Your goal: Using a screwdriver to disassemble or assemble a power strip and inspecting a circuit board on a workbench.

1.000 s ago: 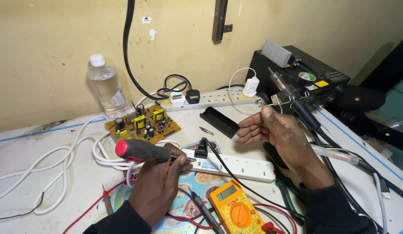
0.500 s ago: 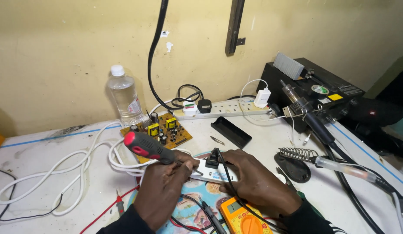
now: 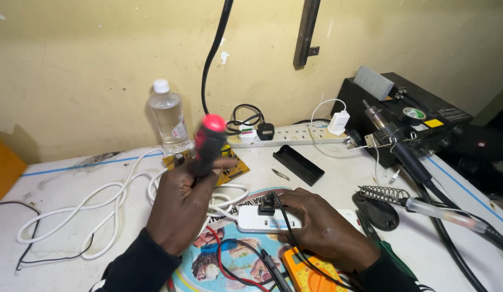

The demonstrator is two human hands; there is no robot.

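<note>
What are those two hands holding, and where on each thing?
The left hand grips a red-and-black screwdriver around its handle, upright. The right hand rests on the white power strip beside its black plug.

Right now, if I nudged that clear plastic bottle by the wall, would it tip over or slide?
The bottle is tall, narrow and upright, so a high push would probably tip it. It looks nearly full of clear liquid, so likely fairly heavy and steadier against a low nudge. On its side it would probably roll.

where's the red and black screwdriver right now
In the head view, the screwdriver stands upright in the left hand, left of centre, in front of the clear bottle and yellow circuit board.
</note>
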